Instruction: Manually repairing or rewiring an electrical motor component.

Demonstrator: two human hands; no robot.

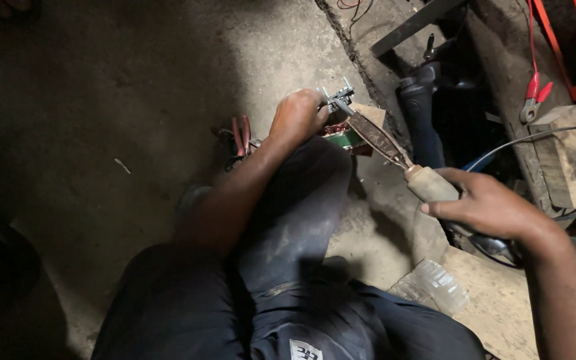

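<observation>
Just left of centre lay red-handled pliers (240, 135). Your left hand (297, 117) clenched around a small metal part (337, 99) at upper centre — your right hand (487, 205), lower right, gripped the soldering iron (395, 153), tip touching that part.

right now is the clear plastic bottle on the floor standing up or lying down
Lying down: the clear plastic bottle rests on its side on the concrete floor beside the person's leg. Whether it is full or empty cannot be told.

A rough concrete floor (135, 100) is carrying everything. Red-handled pliers (240, 137) are lying on it near the knee, a crushed clear plastic bottle (433, 285) lower right, and a wooden block (566, 157) right.
</observation>
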